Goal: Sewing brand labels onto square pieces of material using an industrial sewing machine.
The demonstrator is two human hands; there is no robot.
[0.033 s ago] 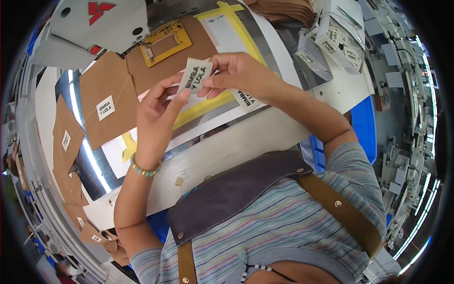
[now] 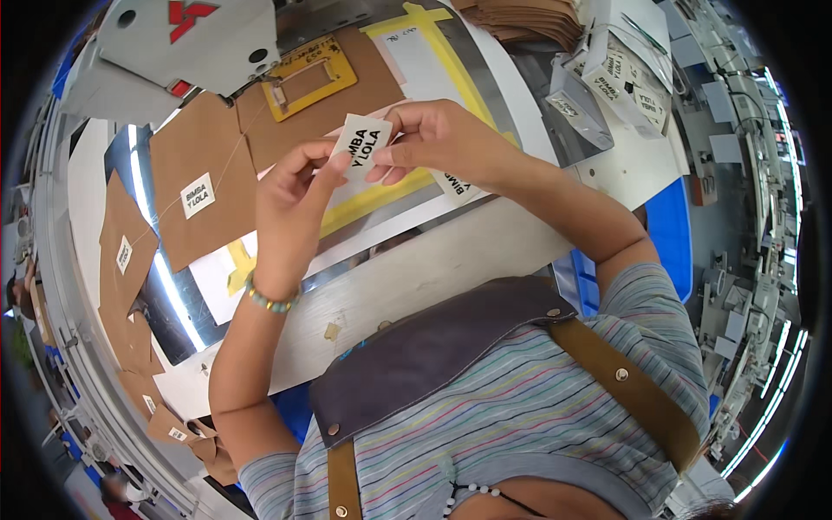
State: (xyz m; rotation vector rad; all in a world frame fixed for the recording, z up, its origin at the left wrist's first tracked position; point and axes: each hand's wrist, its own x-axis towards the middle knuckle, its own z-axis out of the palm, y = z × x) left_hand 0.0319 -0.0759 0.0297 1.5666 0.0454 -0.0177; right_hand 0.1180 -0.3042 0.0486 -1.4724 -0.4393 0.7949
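Note:
A white fabric label with black lettering is pinched between my two hands above the worktable. My left hand grips its lower left edge, the thumb lying over part of the print. On the other edge, my right hand has thumb and fingers closed. More white labels lie on the table below my right wrist. Beyond my hands, a yellow clamp frame rests on a brown panel under the sewing machine head. That panel bears a label like the one I hold.
A thread links the panel to other brown labelled pieces hanging at the left. At the back right stand a stack of brown pieces and an open box of labels. Yellow tape edges the work area. A blue bin is at right.
The held label has turned slightly, and my left thumb now covers more of its print. The whole view has shifted a little.

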